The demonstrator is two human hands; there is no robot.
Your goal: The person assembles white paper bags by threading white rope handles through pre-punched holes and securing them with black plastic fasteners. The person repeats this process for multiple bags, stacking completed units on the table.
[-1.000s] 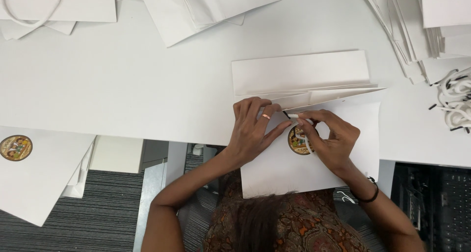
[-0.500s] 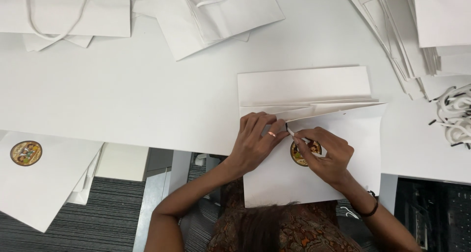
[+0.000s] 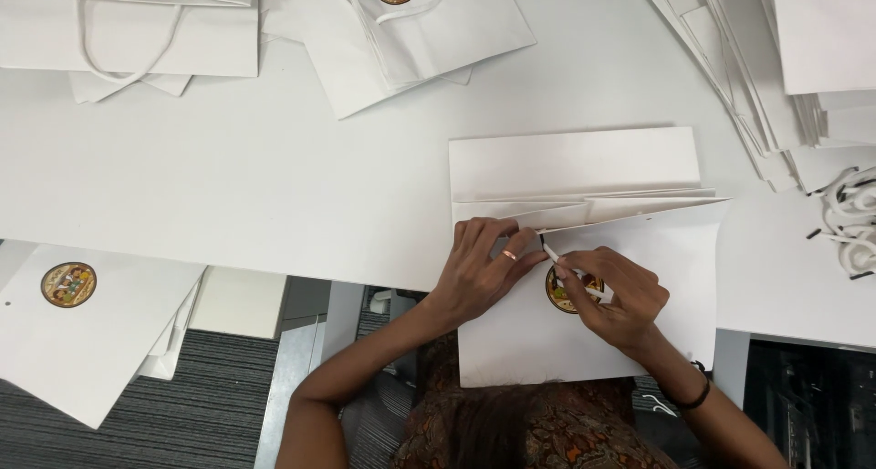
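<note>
A flat white paper bag (image 3: 639,341) with a round colourful sticker (image 3: 558,297) lies at the table's near edge, its folded gusset (image 3: 575,163) facing away from me. My left hand (image 3: 488,273), wearing a ring, presses down on the bag's upper left corner. My right hand (image 3: 616,296), with a dark band on the wrist, pinches the end of a thin white cord (image 3: 549,251) at the bag's top edge, just above the sticker. The fingertips of both hands almost meet there.
More white bags with cord handles (image 3: 137,40) and one with a sticker (image 3: 429,22) lie at the far left. A stack of flat bags (image 3: 776,58) sits far right, loose white cords (image 3: 853,223) beside it. Another stickered bag (image 3: 82,332) hangs off the table at left.
The view has tilted, so everything sits lower in frame. Both hands stay on the bag's top edge, the right still pinching the cord end.
</note>
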